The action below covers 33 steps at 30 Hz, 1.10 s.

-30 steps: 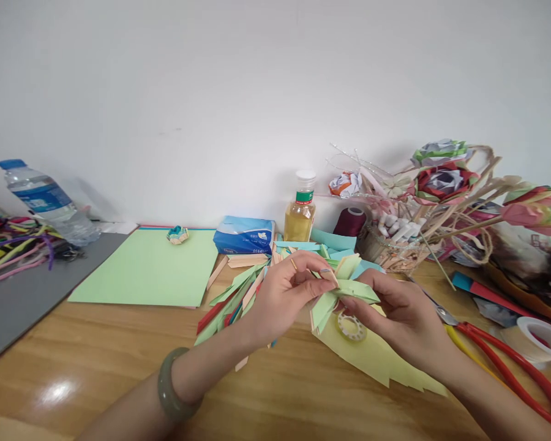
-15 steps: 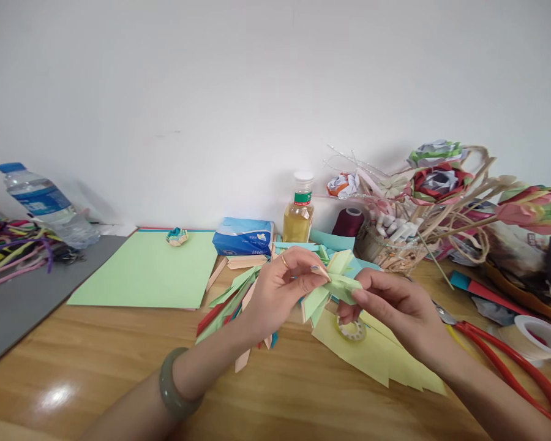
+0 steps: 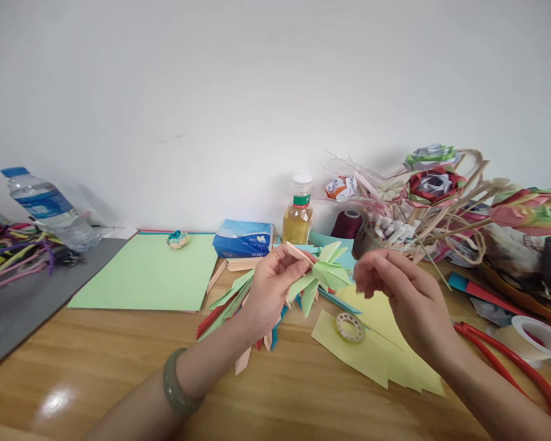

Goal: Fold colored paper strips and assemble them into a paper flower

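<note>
A folded paper flower with light green petals and peach edges is pinched between the thumb and fingers of my left hand. Just to its right, apart from the petals, hovers my right hand; its fingers are curled together, and whether anything small sits in them is hidden. Below the flower a small roll of tape lies on yellow paper sheets. Folded paper strips in green, red, peach and blue spread on the table behind my left hand and wrist.
Green paper lies at left with a small folded paper piece on it. Tissues, a bottle of yellow liquid and a thread spool stand by the wall. Paper flowers and red-handled pliers or cutters are at right.
My right hand has let go of the flower's petal and moved off to the right. The flower has turned in my left hand, showing more of its spread petals.
</note>
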Tool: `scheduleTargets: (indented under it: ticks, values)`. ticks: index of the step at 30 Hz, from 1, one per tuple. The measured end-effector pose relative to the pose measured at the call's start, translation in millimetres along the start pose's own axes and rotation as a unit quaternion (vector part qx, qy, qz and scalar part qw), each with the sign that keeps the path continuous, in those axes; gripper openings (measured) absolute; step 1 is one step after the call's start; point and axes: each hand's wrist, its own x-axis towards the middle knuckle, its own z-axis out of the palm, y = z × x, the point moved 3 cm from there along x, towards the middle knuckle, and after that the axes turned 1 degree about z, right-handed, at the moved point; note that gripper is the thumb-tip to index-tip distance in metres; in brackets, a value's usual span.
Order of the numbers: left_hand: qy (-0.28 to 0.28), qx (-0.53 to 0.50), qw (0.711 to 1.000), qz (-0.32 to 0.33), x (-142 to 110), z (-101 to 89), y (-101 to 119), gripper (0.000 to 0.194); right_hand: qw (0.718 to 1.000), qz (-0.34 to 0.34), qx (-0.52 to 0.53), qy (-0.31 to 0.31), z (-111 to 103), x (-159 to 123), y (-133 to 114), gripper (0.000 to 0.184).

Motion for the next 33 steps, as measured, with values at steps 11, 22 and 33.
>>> scheduleTargets:
  ticks: [11,22,33]
  values:
    - [-0.039,0.060,0.991,-0.112,-4,-3.5,-17,0.017,0.980,-0.003,-0.198,-0.006,-1,3,0,0.032]
    - [-0.056,0.261,0.958,-0.110,-6,11.0,1,0.022,0.944,-0.139,-0.298,-0.010,12,-7,-9,0.017]
    - [-0.009,0.229,0.969,-0.091,-3,2.3,-5,0.017,0.945,-0.150,-0.290,-0.001,13,-8,-10,0.006]
